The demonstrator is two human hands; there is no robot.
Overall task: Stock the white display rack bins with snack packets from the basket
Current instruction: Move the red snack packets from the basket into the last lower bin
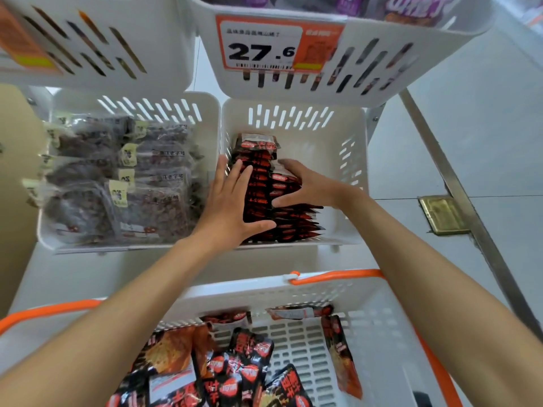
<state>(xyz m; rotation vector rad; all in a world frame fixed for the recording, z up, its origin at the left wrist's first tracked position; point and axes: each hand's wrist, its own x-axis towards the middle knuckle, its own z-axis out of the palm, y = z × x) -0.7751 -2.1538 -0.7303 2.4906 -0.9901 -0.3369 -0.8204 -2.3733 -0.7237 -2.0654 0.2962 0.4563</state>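
A white rack bin [346, 183] in the middle holds rows of red-and-black snack packets [261, 198] standing on edge along its left side. My left hand [232, 201] lies flat with straight fingers against the left row of packets. My right hand [305, 186] rests on the right row, fingers spread over the packet tops, thumb pointing left. Below, the white basket [367, 348] with orange handles holds several loose red-and-black packets [235, 368].
A neighbouring white bin [205, 113] to the left is full of dark clear-wrapped packets [117, 186]. Two upper bins overhang, the right one [411, 83] carrying a 27.6 price tag [264, 48]. A metal rack bar [458, 186] runs down the right over grey floor.
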